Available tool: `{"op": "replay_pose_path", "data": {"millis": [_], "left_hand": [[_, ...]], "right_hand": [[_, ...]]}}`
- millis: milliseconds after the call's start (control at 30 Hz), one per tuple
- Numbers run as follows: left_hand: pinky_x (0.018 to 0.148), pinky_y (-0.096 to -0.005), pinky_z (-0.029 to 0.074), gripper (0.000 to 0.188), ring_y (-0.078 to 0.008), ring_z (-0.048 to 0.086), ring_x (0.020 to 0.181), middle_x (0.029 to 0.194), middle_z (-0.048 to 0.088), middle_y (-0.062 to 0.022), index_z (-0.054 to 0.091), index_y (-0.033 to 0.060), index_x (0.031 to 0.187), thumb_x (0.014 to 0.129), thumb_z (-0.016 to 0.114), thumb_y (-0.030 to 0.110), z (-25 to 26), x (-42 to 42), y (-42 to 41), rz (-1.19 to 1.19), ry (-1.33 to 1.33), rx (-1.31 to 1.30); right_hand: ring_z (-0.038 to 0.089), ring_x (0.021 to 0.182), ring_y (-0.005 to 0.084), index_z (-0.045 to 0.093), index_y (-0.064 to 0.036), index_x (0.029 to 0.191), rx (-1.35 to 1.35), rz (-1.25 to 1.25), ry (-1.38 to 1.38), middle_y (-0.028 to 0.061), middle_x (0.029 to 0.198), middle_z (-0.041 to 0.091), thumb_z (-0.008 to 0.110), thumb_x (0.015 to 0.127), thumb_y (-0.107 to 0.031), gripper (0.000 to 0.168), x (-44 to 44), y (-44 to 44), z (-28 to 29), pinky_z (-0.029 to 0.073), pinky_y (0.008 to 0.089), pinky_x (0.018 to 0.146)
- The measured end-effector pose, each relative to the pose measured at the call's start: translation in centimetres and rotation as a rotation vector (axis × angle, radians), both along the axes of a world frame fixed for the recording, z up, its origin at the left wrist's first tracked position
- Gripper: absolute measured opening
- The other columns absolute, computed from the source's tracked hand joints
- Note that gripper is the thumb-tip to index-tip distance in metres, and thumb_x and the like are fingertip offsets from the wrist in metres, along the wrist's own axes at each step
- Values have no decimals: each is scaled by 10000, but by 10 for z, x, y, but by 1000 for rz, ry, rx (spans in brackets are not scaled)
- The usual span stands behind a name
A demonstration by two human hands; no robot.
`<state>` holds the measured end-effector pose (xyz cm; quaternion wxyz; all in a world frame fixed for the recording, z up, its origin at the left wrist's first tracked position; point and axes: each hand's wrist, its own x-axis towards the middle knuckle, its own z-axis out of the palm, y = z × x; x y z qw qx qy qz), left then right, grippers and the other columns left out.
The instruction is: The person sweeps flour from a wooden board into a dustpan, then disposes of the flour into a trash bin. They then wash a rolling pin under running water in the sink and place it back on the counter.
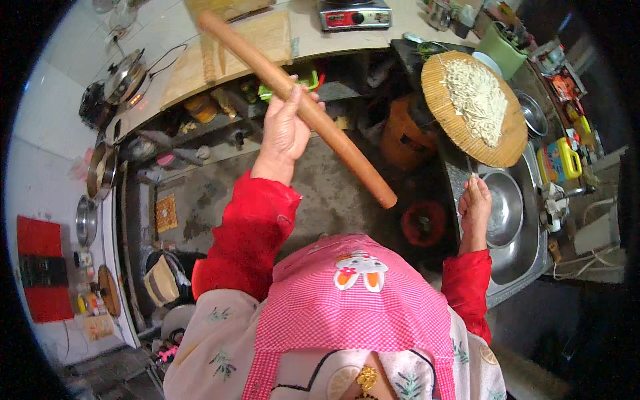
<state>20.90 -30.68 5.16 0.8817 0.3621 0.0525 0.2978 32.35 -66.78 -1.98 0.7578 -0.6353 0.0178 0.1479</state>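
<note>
My left hand [290, 120] is closed around a long, smooth wooden rolling pin [345, 150], which it holds up at a slant in front of me. At the right, my right hand [475, 197] has its fingers curled at the lower edge of a round tray of ridged stalks [440, 110], near the sink. A thin, short thing shows above those fingers; whether the hand grips it or the tray's edge is unclear. Pale cut noodles [475, 100] lie heaped on the tray.
A wooden board [255, 45] lies on the back counter, left of a portable gas stove [355, 17]. The steel sink [525, 255] at the right holds a metal basin [502, 210]. A kettle [125, 77] stands at the left. Below the counter are shelves and an orange bucket [405, 135].
</note>
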Motion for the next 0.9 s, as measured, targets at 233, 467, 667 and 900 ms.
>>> {"op": "replay_pose_path", "data": {"millis": [233, 467, 667, 900], "left_hand": [[923, -458, 388, 259, -219, 488, 930, 960, 483, -50, 435, 115, 1085, 880, 588, 155, -7, 16, -10, 13, -79, -166], [964, -503, 391, 151, -202, 537, 946, 943, 558, -42, 513, 88, 990, 870, 595, 125, -11, 61, -89, -196, -16, -379], [930, -453, 435, 173, -229, 533, 1027, 986, 562, -63, 500, 88, 993, 858, 609, 86, -12, 91, -202, -241, 95, -337], [935, -444, 421, 184, -233, 531, 1001, 1005, 568, -94, 517, 51, 996, 858, 612, 128, -22, 114, -310, -370, 171, -185]], "right_hand": [[221, 365, 92, 328, -178, 582, 95, -368, 57, -52, 455, 238, 535, 881, -462, 461, 10, -84, 22, 187, 243, 372], [607, 722, 176, 532, 35, 1162, -267, -443, -279, 80, 821, 668, 521, 922, -253, 375, 17, -211, 12, 469, 287, 719], [270, 1310, 321, 323, -155, 1396, -1055, -179, -566, 171, 1420, 299, 632, 763, -74, 708, 14, -264, -6, 226, 404, 1066], [528, 1064, 157, 481, -42, 1282, -136, 73, -182, 91, 1224, 535, 580, 855, -117, 445, 2, -252, 11, 432, 288, 895]]}}
